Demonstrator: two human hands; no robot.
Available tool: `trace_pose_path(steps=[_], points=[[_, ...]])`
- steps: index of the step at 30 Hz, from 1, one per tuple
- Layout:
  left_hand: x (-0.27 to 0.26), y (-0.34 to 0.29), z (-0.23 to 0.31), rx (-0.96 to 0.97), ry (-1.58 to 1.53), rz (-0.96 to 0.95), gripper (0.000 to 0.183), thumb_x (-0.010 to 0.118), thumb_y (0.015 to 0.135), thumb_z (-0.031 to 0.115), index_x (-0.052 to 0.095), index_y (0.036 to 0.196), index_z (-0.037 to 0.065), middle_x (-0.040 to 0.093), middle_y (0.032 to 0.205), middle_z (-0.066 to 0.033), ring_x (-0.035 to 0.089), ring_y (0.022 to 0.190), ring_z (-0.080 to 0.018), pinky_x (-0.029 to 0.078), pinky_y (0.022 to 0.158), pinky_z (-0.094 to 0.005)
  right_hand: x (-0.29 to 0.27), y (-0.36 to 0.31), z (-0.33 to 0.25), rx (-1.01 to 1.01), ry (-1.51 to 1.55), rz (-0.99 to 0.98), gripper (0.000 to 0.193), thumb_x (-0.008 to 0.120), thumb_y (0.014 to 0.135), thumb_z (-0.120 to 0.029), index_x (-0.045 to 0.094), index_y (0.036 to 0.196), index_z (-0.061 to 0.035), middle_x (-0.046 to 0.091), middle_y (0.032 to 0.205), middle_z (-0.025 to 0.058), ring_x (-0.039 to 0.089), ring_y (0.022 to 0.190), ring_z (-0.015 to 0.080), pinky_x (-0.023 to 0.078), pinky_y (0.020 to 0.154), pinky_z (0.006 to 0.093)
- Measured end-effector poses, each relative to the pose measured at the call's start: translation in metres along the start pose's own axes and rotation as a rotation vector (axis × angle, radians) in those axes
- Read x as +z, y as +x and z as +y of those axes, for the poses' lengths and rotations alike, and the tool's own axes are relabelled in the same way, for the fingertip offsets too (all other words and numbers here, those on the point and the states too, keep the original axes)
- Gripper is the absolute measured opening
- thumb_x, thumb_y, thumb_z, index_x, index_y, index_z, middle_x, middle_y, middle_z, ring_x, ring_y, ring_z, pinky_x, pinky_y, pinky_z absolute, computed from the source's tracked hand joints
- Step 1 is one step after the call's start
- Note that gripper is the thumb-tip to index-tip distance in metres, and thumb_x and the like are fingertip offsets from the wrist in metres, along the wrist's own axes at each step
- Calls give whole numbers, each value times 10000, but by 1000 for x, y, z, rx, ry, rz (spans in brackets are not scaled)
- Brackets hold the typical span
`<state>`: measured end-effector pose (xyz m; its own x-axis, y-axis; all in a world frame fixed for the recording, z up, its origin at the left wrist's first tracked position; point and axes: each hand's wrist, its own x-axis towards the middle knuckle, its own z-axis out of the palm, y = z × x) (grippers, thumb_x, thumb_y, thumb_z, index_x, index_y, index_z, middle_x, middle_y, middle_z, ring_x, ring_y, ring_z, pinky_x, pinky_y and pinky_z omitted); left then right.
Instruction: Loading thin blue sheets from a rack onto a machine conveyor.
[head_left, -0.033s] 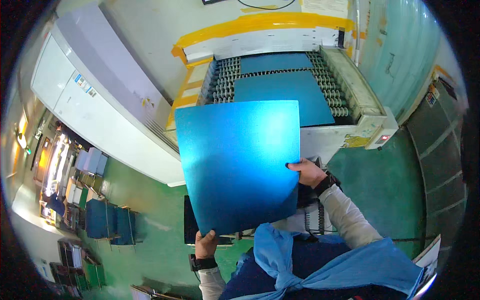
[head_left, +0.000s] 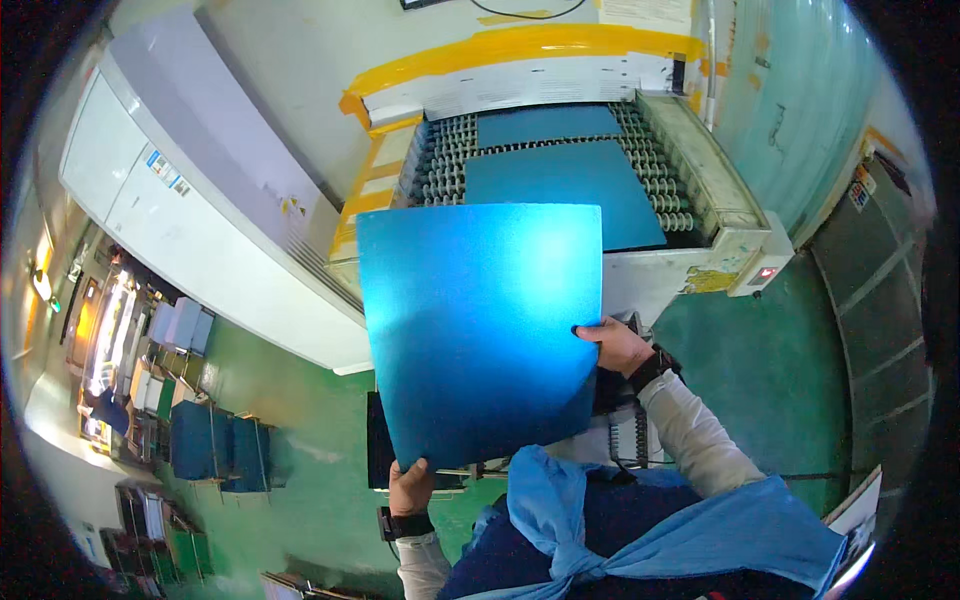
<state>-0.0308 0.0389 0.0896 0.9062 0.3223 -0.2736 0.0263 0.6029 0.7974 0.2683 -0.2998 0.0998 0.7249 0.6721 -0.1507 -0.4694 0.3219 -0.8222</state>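
Between my hands is a large, flat blue panel [head_left: 480, 320], held up in front of me with light glaring off its upper right. My right hand [head_left: 615, 345] grips the right edge, thumb over the face. At the lower left corner, my left hand [head_left: 411, 487] pinches the panel, thumb on its front. The fingers behind it are hidden. Beyond the panel stands a roller conveyor machine [head_left: 740, 190]. Another blue panel [head_left: 560, 185] lies on its rollers, partly covered by the held one. A further blue panel [head_left: 550, 124] lies at the slot behind.
On the left stands a tall white cabinet [head_left: 215, 250], close to the conveyor. Dark panels on a rack [head_left: 205, 440] stand on the green floor [head_left: 310, 430]. To the right are a dark grey panelled screen [head_left: 880, 310] and a translucent curtain [head_left: 800, 120].
The held panel has tilted slightly, its upper left corner shifting a little to the right. Both hands keep their grip.
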Motion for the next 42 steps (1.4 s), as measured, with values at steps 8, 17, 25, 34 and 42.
trace_pose_path(steps=[8, 17, 25, 34, 42], points=[[32, 60, -12, 10, -258, -86, 512, 618, 924, 261, 443, 1351, 40, 523, 1333, -131, 511, 1206, -306, 404, 1019, -493, -2, -47, 19, -70, 292, 179, 361, 642, 881, -49, 574, 1235, -23, 647, 1160, 106, 631, 1037, 278, 500, 920, 439], [63, 71, -97, -426, -83, -277, 308, 526, 979, 299, 535, 1203, 88, 583, 1194, -63, 550, 1088, -201, 459, 907, -391, -24, -90, 61, -236, 465, 384, 367, 572, 940, -112, 493, 1284, -10, 581, 1259, 131, 594, 1100, 315, 478, 961, 487], [73, 55, -110, -622, -52, -316, 223, 536, 981, 165, 555, 1186, 80, 611, 1179, -76, 588, 1085, -221, 471, 957, -411, -5, -144, 94, -288, -492, 566, 238, 537, 959, -93, 557, 1183, -15, 637, 1147, 96, 584, 1114, 243, 439, 1008, 415], [63, 57, -110, -598, -7, -215, 343, 539, 953, 63, 502, 1294, 35, 564, 1277, -121, 567, 1156, -275, 436, 1033, -441, 4, -149, 153, -18, 781, 435, 362, 537, 942, -68, 464, 1293, -23, 521, 1325, 125, 492, 1232, 306, 378, 1075, 501], [39, 43, -113, -523, 20, -261, 265, 588, 938, 91, 574, 1201, 66, 642, 1166, -78, 630, 1032, -207, 518, 857, -338, -11, -160, 196, 150, 764, 332, 380, 473, 986, -114, 406, 1346, -11, 439, 1410, 152, 429, 1297, 344, 326, 1113, 526]])
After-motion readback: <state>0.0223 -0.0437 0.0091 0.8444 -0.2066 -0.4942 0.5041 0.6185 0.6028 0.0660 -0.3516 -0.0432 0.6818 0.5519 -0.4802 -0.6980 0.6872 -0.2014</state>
